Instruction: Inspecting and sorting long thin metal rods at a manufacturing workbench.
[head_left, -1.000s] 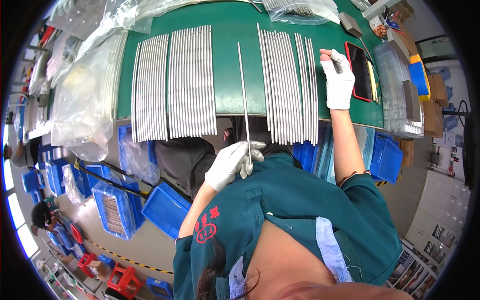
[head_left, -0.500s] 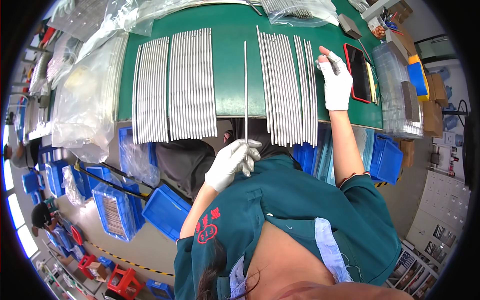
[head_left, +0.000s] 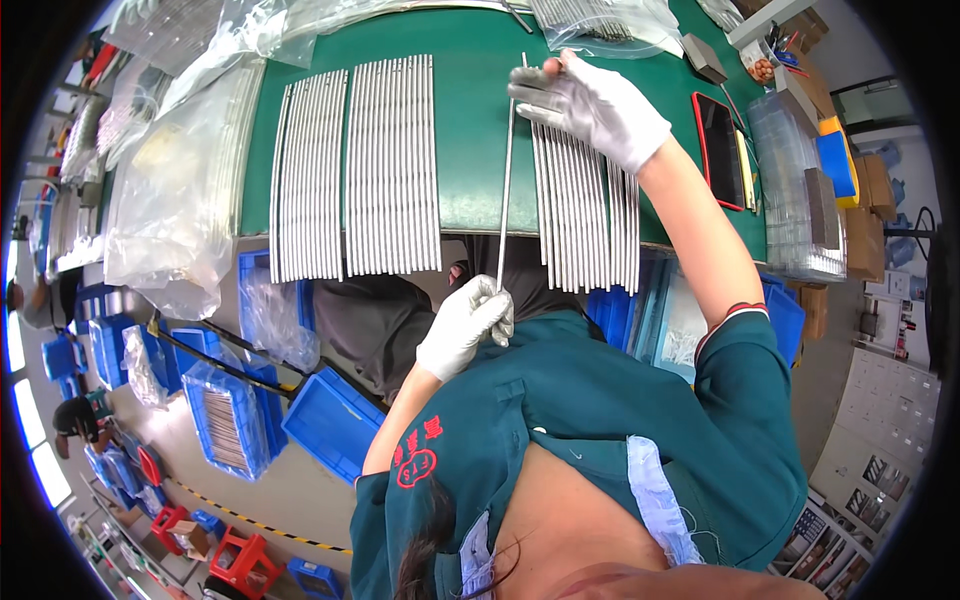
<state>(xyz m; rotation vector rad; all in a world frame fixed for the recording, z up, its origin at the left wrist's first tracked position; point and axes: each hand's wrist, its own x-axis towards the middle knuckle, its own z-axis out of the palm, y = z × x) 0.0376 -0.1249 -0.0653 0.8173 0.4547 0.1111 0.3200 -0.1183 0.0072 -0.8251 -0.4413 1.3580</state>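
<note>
My left hand (head_left: 466,328), in a white glove, is closed around the near end of a thin grey metal rod (head_left: 507,195). The rod points away from me over the table's front edge. At its far end, my right hand (head_left: 600,105) has its gloved fingers stretched out to the left, overlapping the rod tip. Whether they touch it, I cannot tell. Under and beside that hand lies a row of similar metal rods (head_left: 572,215), its far ends partly covered. Two more groups of rods, the left group (head_left: 308,180) and the middle group (head_left: 393,165), lie side by side.
The green table (head_left: 470,60) bears a red-edged phone (head_left: 718,150) on the right and a grey block (head_left: 704,58) behind it. Plastic-bagged rods (head_left: 170,190) lie at the left. Clear plastic trays (head_left: 790,185) stand at the right edge. Blue crates (head_left: 335,422) are on the floor.
My right hand has moved left from beside the phone to the far end of the held rod, its fingers straightening. The rod has tilted slightly, its far end shifting right.
</note>
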